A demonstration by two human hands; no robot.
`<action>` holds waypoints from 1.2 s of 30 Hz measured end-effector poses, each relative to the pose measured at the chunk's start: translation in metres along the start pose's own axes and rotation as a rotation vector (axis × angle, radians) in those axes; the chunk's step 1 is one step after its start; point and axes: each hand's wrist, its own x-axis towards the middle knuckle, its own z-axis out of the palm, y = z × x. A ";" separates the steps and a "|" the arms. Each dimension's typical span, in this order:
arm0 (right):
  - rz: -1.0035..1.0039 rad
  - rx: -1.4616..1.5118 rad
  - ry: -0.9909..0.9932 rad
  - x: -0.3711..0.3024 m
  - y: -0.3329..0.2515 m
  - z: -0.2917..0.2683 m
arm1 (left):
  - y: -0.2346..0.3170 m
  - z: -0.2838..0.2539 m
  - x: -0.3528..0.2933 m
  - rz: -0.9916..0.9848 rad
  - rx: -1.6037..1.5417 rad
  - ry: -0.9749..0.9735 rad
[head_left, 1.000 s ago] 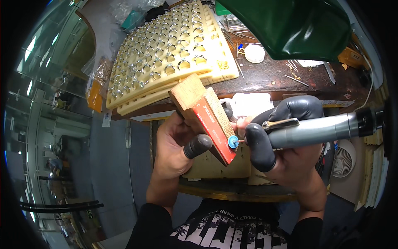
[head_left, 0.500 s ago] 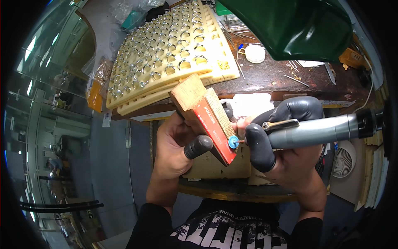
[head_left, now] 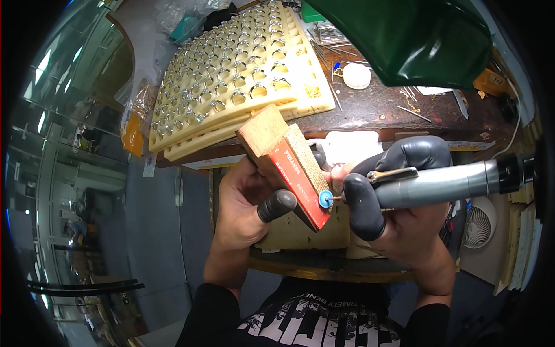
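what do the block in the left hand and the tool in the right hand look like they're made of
Block: looks like bare wood, pale grainy end, with a gritty tan top face and a red side. Tool: seemingly brushed metal, grey with a dull sheen, tipped by a small blue disc, material unclear.

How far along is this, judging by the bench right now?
Done: the trays of rings on the bench look full; I cannot tell which rings are finished. In hand: the left hand holds a wooden block, and the right hand presses the rotary tool with its blue wheel against it. Left: cannot tell.
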 end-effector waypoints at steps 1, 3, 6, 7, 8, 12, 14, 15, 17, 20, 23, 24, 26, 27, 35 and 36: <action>0.002 -0.003 -0.001 0.000 0.000 0.000 | -0.001 -0.001 0.000 0.003 0.004 -0.002; 0.003 0.029 0.023 0.000 -0.001 0.003 | -0.001 -0.002 -0.001 0.005 0.008 -0.005; -0.001 0.055 0.048 -0.001 0.001 0.004 | 0.000 -0.001 0.000 0.001 0.021 -0.007; -0.006 0.049 0.049 -0.001 0.001 0.004 | 0.000 0.000 0.000 0.005 0.018 -0.002; -0.005 0.048 0.049 -0.001 0.001 0.004 | 0.000 0.000 0.000 0.008 0.014 0.002; -0.010 0.045 0.047 -0.001 0.000 0.003 | -0.002 -0.008 0.000 0.010 -0.074 -0.077; 0.005 0.056 0.044 -0.001 0.000 0.003 | -0.003 -0.009 -0.001 0.007 -0.082 -0.080; -0.002 0.057 0.043 -0.001 0.001 0.002 | -0.002 -0.008 -0.001 0.007 -0.083 -0.081; -0.009 0.058 0.042 -0.002 0.001 0.003 | -0.002 -0.004 -0.001 -0.002 -0.011 -0.031; 0.018 0.104 0.081 -0.004 0.002 0.005 | -0.005 -0.008 0.002 -0.013 -0.050 -0.074; -0.018 0.099 0.056 -0.003 -0.001 0.003 | -0.008 -0.009 -0.002 0.003 -0.090 -0.084; 0.011 0.121 0.064 -0.004 -0.002 0.003 | -0.010 -0.010 -0.002 0.003 -0.090 -0.083; 0.039 0.144 0.071 -0.004 -0.002 0.004 | -0.014 -0.011 -0.001 0.018 -0.157 -0.115; 0.015 0.140 0.075 -0.005 -0.001 0.004 | -0.015 -0.012 -0.002 0.019 -0.158 -0.115; 0.101 0.207 0.162 -0.009 0.002 0.014 | -0.032 -0.006 -0.013 0.101 -0.359 -0.101; 0.066 0.196 0.146 -0.007 0.001 0.012 | -0.031 -0.005 -0.014 0.099 -0.361 -0.101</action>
